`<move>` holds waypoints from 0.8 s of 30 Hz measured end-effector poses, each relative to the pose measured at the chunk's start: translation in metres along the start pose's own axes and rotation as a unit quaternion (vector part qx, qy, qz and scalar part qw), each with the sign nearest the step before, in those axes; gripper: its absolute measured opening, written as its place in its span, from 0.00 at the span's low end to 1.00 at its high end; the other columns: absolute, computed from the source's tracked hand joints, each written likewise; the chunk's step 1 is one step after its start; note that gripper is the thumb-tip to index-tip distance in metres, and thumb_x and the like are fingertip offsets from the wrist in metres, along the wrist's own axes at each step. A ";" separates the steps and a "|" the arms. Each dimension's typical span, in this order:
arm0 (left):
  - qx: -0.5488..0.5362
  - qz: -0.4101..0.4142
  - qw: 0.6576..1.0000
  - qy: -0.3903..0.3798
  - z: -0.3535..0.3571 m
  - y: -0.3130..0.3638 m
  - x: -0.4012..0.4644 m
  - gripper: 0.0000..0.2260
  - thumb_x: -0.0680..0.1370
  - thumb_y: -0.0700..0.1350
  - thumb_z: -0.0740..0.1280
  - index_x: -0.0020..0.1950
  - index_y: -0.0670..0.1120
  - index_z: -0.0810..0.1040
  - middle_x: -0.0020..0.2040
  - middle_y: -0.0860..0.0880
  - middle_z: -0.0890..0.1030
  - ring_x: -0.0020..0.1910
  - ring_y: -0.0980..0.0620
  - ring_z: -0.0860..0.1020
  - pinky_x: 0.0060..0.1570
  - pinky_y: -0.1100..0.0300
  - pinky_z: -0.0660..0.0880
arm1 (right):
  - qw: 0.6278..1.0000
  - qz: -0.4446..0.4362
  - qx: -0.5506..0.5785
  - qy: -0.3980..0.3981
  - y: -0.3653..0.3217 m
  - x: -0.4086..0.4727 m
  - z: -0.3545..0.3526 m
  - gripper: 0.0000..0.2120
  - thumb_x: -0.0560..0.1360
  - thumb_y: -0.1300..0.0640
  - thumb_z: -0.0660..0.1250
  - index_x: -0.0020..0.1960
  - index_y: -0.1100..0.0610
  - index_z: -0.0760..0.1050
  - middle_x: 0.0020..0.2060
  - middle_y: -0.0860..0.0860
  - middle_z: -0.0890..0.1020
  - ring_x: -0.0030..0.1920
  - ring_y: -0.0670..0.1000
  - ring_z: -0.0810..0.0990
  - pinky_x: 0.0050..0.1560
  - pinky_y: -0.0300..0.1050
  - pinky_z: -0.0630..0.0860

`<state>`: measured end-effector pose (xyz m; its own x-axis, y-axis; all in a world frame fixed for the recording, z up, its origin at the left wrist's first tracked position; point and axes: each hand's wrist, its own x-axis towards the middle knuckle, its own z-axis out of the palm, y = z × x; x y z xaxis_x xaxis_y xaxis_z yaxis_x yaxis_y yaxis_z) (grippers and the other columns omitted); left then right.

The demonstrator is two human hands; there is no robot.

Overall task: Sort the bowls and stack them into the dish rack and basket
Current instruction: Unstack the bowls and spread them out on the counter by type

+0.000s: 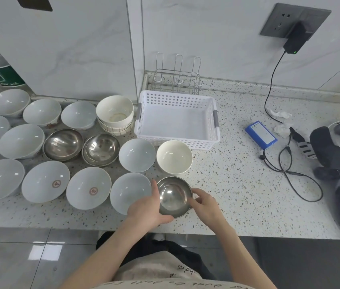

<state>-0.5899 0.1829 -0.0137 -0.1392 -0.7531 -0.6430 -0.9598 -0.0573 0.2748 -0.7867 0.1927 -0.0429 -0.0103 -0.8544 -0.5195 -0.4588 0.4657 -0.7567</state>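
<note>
— Start with the biggest item. What do you record?

— The speckled white stone countertop (238,184), running along a marbled wall. On it, toward the back, a white perforated plastic basket (177,140) with grey handles, nothing inside it. Touching its rear edge, against the wall, a small chrome wire dish rack (176,80), also unloaded.

— And the bowls?

— Spread across the left half of the counter. Pale blue-white ceramic bowls (46,181) in rough rows, two with a red emblem at the bottom. A stack of cream bowls (115,113) just left of the basket, and a single cream bowl (174,156) just in front of it. Two shiny steel bowls (100,150) sit side by side in the middle row.

— The item in hand?

— A small round stainless steel bowl (174,197), upright, near the front edge, beside a pale bowl. Whether it is lifted, I cannot tell.

— The grip?

— Left hand (146,209) curled against its left rim, thumb under the near edge. Right hand (203,205) pinches the right rim with bent fingers.

— Anything else?

— A blue battery pack (261,134) and black cables (290,170) to the right.
</note>
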 end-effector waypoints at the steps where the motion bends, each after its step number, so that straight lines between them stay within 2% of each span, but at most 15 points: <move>1: -0.004 0.002 1.000 0.000 0.000 -0.001 0.000 0.53 0.74 0.64 0.68 0.78 0.47 0.30 0.39 0.49 0.78 0.37 0.51 0.79 0.33 0.59 0.73 | 1.000 0.006 -0.009 -0.004 -0.001 -0.001 -0.001 0.12 0.78 0.49 0.63 0.60 0.46 0.76 0.27 0.47 0.79 0.23 0.43 0.65 0.28 0.39 0.67; 3: -0.023 0.010 1.000 0.006 0.000 -0.003 -0.001 0.52 0.75 0.63 0.68 0.79 0.48 0.31 0.37 0.50 0.78 0.35 0.53 0.78 0.31 0.61 0.72 | 0.999 0.026 -0.032 -0.005 -0.004 -0.002 -0.003 0.15 0.77 0.44 0.62 0.62 0.46 0.74 0.30 0.45 0.82 0.27 0.44 0.71 0.34 0.42 0.73; 5: -0.059 0.021 0.998 0.023 -0.003 -0.008 -0.002 0.48 0.76 0.64 0.65 0.80 0.49 0.35 0.34 0.53 0.75 0.30 0.57 0.74 0.26 0.63 0.67 | 0.996 0.044 -0.082 0.016 -0.010 -0.003 -0.006 0.18 0.77 0.39 0.60 0.63 0.44 0.73 0.34 0.45 0.85 0.34 0.44 0.79 0.43 0.46 0.77; 7: -0.120 0.032 0.991 0.045 -0.008 -0.018 0.000 0.42 0.77 0.63 0.62 0.81 0.52 0.40 0.34 0.54 0.77 0.28 0.59 0.73 0.25 0.64 0.65 | 0.991 0.043 -0.100 0.076 -0.017 -0.003 -0.009 0.17 0.77 0.38 0.60 0.60 0.45 0.74 0.34 0.47 0.84 0.32 0.42 0.79 0.38 0.45 0.77; 9: -0.200 0.041 0.976 0.073 -0.019 -0.032 0.004 0.36 0.78 0.62 0.61 0.80 0.55 0.48 0.38 0.53 0.83 0.28 0.60 0.77 0.29 0.65 0.68 | 0.987 0.020 -0.037 0.154 -0.028 0.001 -0.010 0.15 0.78 0.42 0.61 0.57 0.49 0.78 0.32 0.47 0.83 0.25 0.39 0.75 0.31 0.41 0.74; 10: -0.247 0.042 0.964 0.088 -0.026 -0.039 0.006 0.33 0.79 0.60 0.61 0.80 0.56 0.52 0.37 0.53 0.84 0.29 0.61 0.78 0.31 0.65 0.69 | 0.984 0.006 0.002 0.181 -0.036 0.004 -0.010 0.13 0.78 0.44 0.62 0.56 0.50 0.79 0.31 0.47 0.83 0.25 0.39 0.75 0.30 0.40 0.73; 13: -0.419 0.015 0.900 0.121 -0.055 -0.064 0.019 0.27 0.79 0.53 0.64 0.77 0.55 0.60 0.34 0.57 0.85 0.27 0.65 0.76 0.33 0.63 0.70 | 0.978 -0.045 0.066 0.191 -0.064 0.015 -0.005 0.08 0.79 0.52 0.63 0.53 0.48 0.80 0.31 0.45 0.83 0.30 0.38 0.76 0.38 0.41 0.72; 15: -0.532 -0.006 0.835 0.139 -0.078 -0.082 0.034 0.24 0.80 0.48 0.65 0.75 0.53 0.64 0.33 0.52 0.85 0.21 0.61 0.70 0.26 0.65 0.68 | 0.978 -0.073 0.078 0.181 -0.086 0.024 0.004 0.08 0.79 0.54 0.63 0.51 0.45 0.80 0.31 0.46 0.83 0.29 0.38 0.75 0.40 0.41 0.72; 16: -0.555 -0.015 0.817 0.156 -0.091 -0.091 0.042 0.24 0.80 0.46 0.65 0.75 0.52 0.64 0.33 0.51 0.85 0.20 0.60 0.68 0.23 0.66 0.66 | 0.977 -0.083 0.081 0.178 -0.096 0.029 0.010 0.08 0.79 0.55 0.62 0.50 0.45 0.79 0.31 0.46 0.83 0.29 0.38 0.75 0.40 0.41 0.72; 19: -0.547 -0.033 0.811 0.203 -0.134 -0.114 0.064 0.27 0.78 0.48 0.65 0.76 0.50 0.61 0.35 0.49 0.85 0.18 0.59 0.67 0.18 0.67 0.62 | 0.977 -0.097 0.084 0.172 -0.125 0.044 0.028 0.08 0.79 0.56 0.62 0.50 0.47 0.80 0.31 0.48 0.83 0.31 0.38 0.76 0.43 0.43 0.74; 21: -0.536 -0.043 0.819 0.200 -0.160 -0.124 0.079 0.29 0.78 0.50 0.65 0.77 0.48 0.58 0.41 0.45 0.85 0.16 0.61 0.70 0.15 0.68 0.61 | 0.977 -0.099 0.079 0.170 -0.140 0.053 0.040 0.09 0.79 0.57 0.62 0.50 0.49 0.81 0.32 0.48 0.83 0.32 0.39 0.76 0.45 0.45 0.75; 22: -0.525 -0.050 0.828 0.191 -0.171 -0.127 0.086 0.30 0.78 0.51 0.64 0.76 0.46 0.58 0.43 0.44 0.86 0.16 0.61 0.70 0.15 0.67 0.61 | 0.978 -0.099 0.071 0.171 -0.147 0.057 0.046 0.09 0.79 0.57 0.62 0.51 0.50 0.81 0.31 0.47 0.83 0.31 0.39 0.76 0.44 0.42 0.75; 24: -0.500 -0.070 0.846 0.173 -0.188 -0.131 0.101 0.30 0.77 0.54 0.64 0.74 0.44 0.59 0.38 0.47 0.87 0.16 0.58 0.68 0.16 0.67 0.61 | 0.978 -0.099 0.062 0.172 -0.157 0.063 0.055 0.09 0.79 0.56 0.62 0.51 0.51 0.81 0.29 0.44 0.83 0.27 0.38 0.74 0.36 0.29 0.70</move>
<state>-0.4322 -0.0095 0.0196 0.2031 -0.8301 -0.5193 -0.2518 -0.5568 0.7916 -0.6667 0.0786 0.0209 -0.2395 -0.9480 -0.2097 -0.3704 0.2889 -0.8828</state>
